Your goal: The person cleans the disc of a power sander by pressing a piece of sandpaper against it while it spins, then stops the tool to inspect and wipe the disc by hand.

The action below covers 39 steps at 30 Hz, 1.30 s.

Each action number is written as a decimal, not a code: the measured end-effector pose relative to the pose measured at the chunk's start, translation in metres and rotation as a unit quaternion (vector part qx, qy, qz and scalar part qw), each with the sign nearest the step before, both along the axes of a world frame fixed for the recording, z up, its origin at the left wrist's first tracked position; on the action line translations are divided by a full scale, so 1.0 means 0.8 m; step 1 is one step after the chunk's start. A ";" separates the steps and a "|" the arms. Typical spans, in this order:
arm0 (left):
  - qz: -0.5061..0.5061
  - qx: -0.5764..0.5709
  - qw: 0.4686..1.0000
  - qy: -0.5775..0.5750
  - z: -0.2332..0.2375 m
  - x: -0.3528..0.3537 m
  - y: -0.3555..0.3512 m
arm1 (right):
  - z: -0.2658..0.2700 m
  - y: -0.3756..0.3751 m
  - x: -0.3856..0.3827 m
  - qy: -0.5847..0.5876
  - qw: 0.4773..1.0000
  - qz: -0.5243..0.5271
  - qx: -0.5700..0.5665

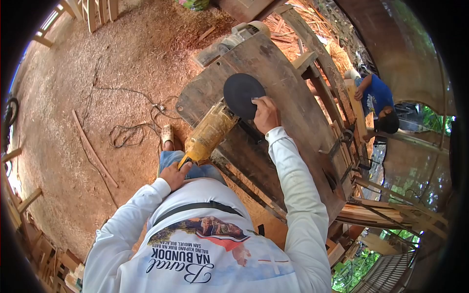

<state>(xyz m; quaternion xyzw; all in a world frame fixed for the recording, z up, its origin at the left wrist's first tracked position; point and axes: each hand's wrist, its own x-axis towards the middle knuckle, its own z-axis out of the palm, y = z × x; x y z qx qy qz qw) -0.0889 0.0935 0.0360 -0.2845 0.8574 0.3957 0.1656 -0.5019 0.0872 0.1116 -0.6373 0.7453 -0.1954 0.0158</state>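
Note:
A dusty yellow angle grinder (211,131) lies slanted between my body and a worn wooden table. My left hand (174,175) is closed around its rear handle, close to my waist. On the grinder's far end is a large round black disc (240,92), its flat face turned up toward me, over the table top. My right hand (266,115) pinches the disc's right edge between thumb and fingers. The grinder's head is partly hidden under the disc.
The wooden table (293,132) has a motor (251,30) at its far end. A cable (129,134) coils on the sawdust-covered ground beside a thin wood strip (93,146). Another person (376,100) in blue handles a wooden plank (356,110) at the right.

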 end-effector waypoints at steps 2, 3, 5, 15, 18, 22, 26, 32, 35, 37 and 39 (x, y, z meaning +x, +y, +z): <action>-0.001 -0.002 1.000 0.004 0.001 0.000 0.000 | 0.000 -0.001 0.000 0.002 1.000 0.003 0.000; -0.001 -0.003 1.000 0.006 0.002 0.000 0.000 | 0.000 -0.002 0.000 0.003 1.000 0.004 0.000; -0.001 -0.005 1.000 0.009 0.004 0.000 -0.001 | 0.000 -0.003 -0.001 0.005 1.000 0.006 0.002; -0.007 -0.005 1.000 0.008 0.011 -0.001 -0.002 | 0.000 -0.010 0.002 0.005 1.000 0.011 0.001; -0.003 -0.001 1.000 0.015 0.009 0.000 -0.002 | 0.001 -0.013 0.003 0.004 1.000 0.014 -0.004; 0.003 0.013 1.000 -0.006 0.011 -0.002 -0.003 | 0.001 -0.015 0.003 0.002 1.000 0.012 -0.004; 0.005 0.020 1.000 -0.010 0.006 -0.002 -0.002 | -0.004 -0.019 0.001 -0.007 1.000 0.023 -0.019; 0.003 0.025 1.000 -0.016 0.016 -0.004 -0.005 | -0.002 -0.025 0.002 -0.007 0.999 0.028 -0.016; 0.003 0.025 1.000 -0.018 0.016 -0.004 -0.005 | -0.002 -0.028 0.002 -0.007 0.999 0.030 -0.015; 0.006 0.030 0.999 -0.021 0.017 -0.005 -0.005 | -0.003 -0.030 0.002 -0.005 0.999 0.034 -0.014; 0.014 0.045 0.998 -0.027 0.019 -0.007 -0.007 | -0.002 -0.030 0.003 -0.007 0.999 0.033 -0.012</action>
